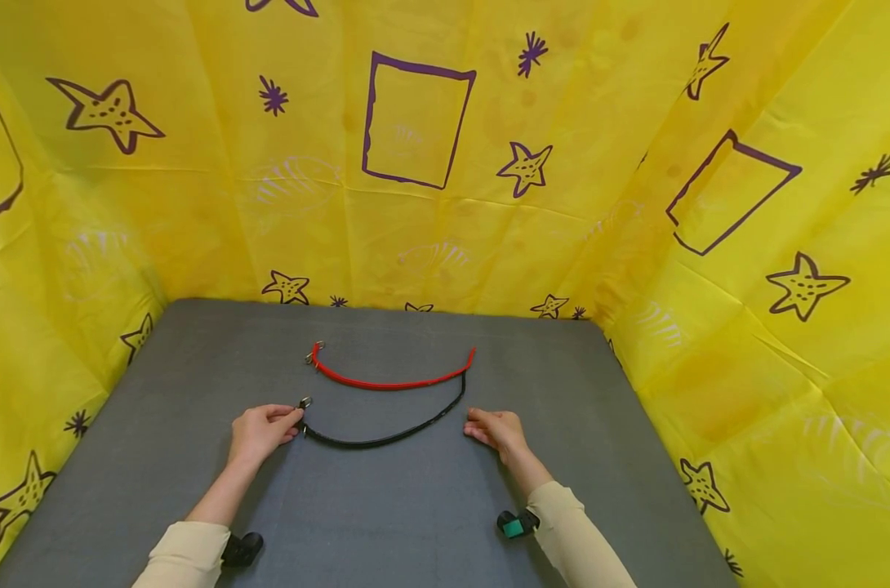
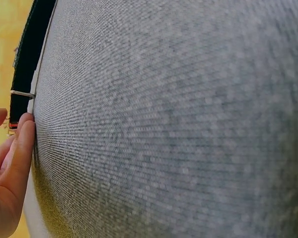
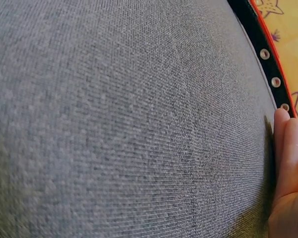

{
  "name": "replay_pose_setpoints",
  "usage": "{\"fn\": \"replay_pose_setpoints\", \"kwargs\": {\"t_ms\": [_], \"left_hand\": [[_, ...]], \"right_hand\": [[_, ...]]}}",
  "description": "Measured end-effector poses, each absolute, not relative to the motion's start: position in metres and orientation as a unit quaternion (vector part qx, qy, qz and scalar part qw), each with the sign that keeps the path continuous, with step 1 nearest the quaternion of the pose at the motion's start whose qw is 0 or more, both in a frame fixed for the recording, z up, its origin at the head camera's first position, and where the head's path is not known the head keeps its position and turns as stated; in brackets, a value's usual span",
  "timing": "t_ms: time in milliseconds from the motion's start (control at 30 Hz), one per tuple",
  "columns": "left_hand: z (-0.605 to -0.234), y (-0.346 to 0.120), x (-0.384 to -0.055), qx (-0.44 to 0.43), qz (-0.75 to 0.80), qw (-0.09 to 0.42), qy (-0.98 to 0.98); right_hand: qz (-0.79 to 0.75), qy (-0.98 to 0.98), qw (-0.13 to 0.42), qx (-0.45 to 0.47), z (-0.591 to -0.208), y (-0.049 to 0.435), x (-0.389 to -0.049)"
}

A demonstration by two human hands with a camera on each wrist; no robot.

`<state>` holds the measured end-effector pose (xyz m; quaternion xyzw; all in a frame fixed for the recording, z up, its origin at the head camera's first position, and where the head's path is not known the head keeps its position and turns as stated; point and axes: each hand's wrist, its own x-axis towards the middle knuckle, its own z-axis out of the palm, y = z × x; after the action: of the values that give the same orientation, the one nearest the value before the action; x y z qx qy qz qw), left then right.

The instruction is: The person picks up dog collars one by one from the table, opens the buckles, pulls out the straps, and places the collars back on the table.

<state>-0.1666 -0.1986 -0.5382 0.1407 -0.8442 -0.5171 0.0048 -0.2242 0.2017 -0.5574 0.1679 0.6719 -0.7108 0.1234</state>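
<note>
A black buckle collar (image 1: 379,443) stands on edge in a shallow curve on the grey table. My left hand (image 1: 264,431) is at its buckle end, fingertips right at the strap. In the left wrist view the thumb stands slightly apart from the straight fingers (image 2: 21,148), beside the strap's metal loop (image 2: 22,93). Near the collar's other end is my right hand (image 1: 498,430), holding nothing, its fingers (image 3: 289,148) straight. Metal-rimmed holes (image 3: 275,82) run along that end. Behind curves a red collar (image 1: 386,385), its metal fittings (image 1: 313,354) at the left.
The grey table (image 1: 386,523) ends at yellow cloth walls (image 1: 305,229) printed with purple stars and frames. Each wrist wears a black strapped device, on the left (image 1: 242,550) and on the right (image 1: 517,524).
</note>
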Motion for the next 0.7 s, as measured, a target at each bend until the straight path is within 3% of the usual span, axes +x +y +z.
{"fn": "replay_pose_setpoints", "kwargs": {"t_ms": [700], "left_hand": [[-0.5335,-0.198,-0.1678,0.107,-0.482,0.033,-0.869]], "right_hand": [[-0.714,0.676,0.112,0.146,-0.5542,0.1974,-0.2219]]}}
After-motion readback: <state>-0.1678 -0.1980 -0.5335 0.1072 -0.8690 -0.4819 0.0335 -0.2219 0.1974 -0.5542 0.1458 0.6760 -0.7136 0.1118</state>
